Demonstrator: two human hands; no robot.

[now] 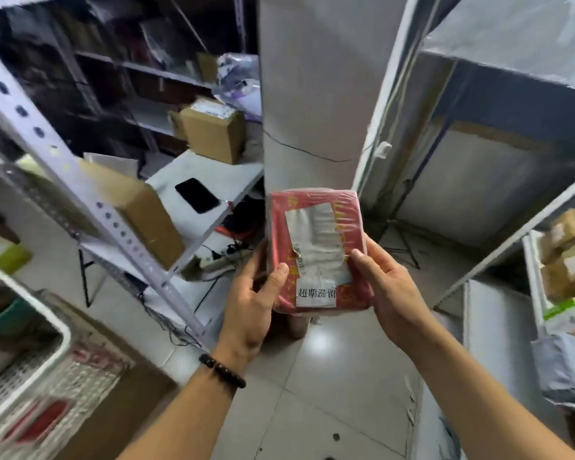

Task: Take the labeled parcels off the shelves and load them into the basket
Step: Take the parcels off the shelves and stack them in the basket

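Note:
Both of my hands hold a red parcel (pixel 316 227) wrapped in clear plastic, with white labels on its face, upright in front of me over the floor. My left hand (pixel 249 303) grips its lower left edge, thumb on the front. On the lower right edge sits my right hand (pixel 389 287), thumb pressed on the label. A white plastic basket (pixel 44 313) with a perforated wall stands at the lower left, partly cut off. More parcels lie on the shelves: a brown box (pixel 140 210) on the left shelf and boxes (pixel 571 260) at the right.
A metal shelf post (pixel 80 180) slants across the left. Behind it is a white table (pixel 213 174) with a black phone (pixel 196 195) and a cardboard box (pixel 213 131). A grey pillar (pixel 312 94) rises ahead. Grey bagged parcels (pixel 568 370) lie on the right shelf. Cables trail on the floor.

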